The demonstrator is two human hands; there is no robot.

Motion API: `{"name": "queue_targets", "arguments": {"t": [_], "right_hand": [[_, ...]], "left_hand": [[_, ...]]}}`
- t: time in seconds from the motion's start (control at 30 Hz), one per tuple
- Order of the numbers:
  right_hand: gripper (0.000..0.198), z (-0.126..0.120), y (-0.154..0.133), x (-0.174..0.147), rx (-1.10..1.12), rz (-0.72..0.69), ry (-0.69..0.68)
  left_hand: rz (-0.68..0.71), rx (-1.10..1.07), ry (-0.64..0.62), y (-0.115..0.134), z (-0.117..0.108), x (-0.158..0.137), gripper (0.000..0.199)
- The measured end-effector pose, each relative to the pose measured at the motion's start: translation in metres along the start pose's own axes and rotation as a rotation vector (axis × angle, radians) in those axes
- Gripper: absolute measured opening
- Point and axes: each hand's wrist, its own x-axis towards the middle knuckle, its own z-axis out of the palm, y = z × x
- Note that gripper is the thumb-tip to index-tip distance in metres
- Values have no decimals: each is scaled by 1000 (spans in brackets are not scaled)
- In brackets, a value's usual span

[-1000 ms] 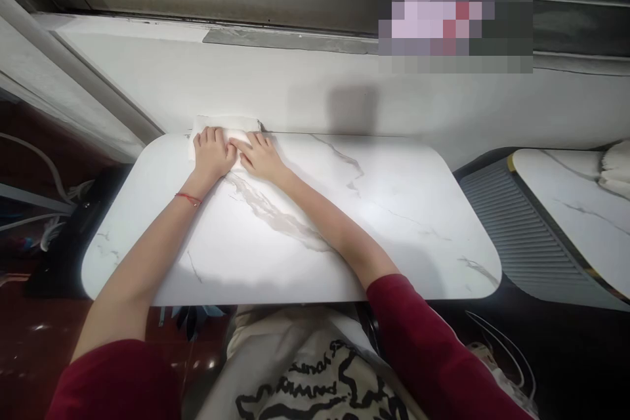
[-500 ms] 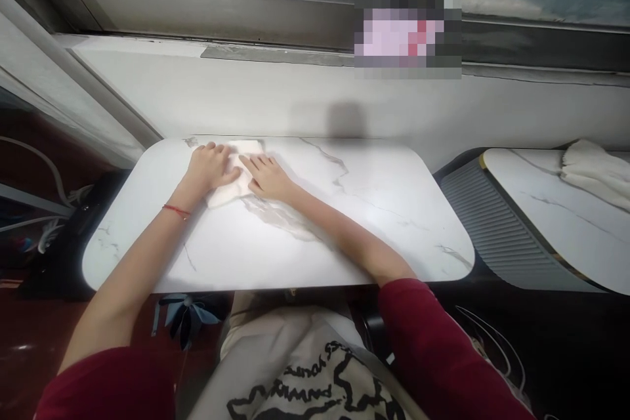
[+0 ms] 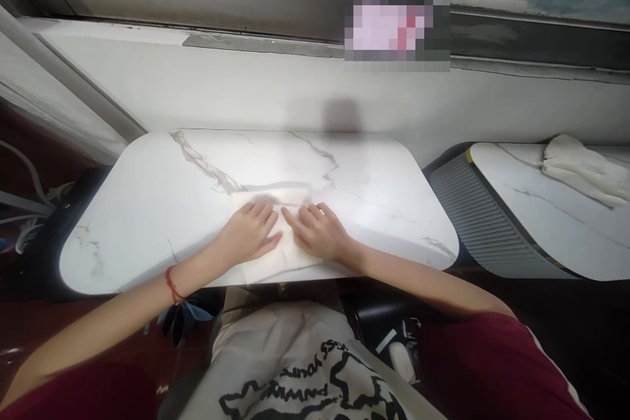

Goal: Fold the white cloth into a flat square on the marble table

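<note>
A white folded cloth [image 3: 280,261] lies flat near the front edge of the white marble-patterned table [image 3: 147,223]. On its left part rests my left hand [image 3: 250,233], fingers bent down and holding it, thumb pointing inward. My right hand [image 3: 319,231] bears on the right part, its index finger reaching forward and the other fingers curled over the fabric. Both hands hold the cloth against the tabletop, a small gap between them. A red string bracelet [image 3: 172,285] circles the left wrist.
A second marble-patterned table [image 3: 551,230] with a ribbed grey side stands to the right, a crumpled cream cloth [image 3: 583,170] on it. Behind my table rises a white wall [image 3: 236,92] under a window. Cables [image 3: 32,230] hang at the left.
Both hands and the cloth have slid from the table's back left toward me and to the right, down to the front edge. The right hand's fingers are more curled now.
</note>
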Motion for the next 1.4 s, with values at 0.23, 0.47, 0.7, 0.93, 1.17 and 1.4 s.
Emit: {"name": "queue_targets", "arguments": {"t": [0.23,0.47,0.7,0.93,1.17,1.4], "right_hand": [[46,8,30,23,-42,195,-230],[45,26,71,48,9,263,-363],[56,51,113,59,26,386,-399],[62,74,144,60,39,388,-397],[61,109,168,56,156,434,-194],[60,107,162,71,86,514,-279]], "left_hand": [[-187,72,-101,2,21,43,47],[-260,66,-137,-19,48,94,47],[-209,-56,11,-73,87,137,49],[-211,-172,94,-114,119,165,57],[-208,-214,114,-139,135,185,57],[-254,-200,91,-143,139,190,50]]}}
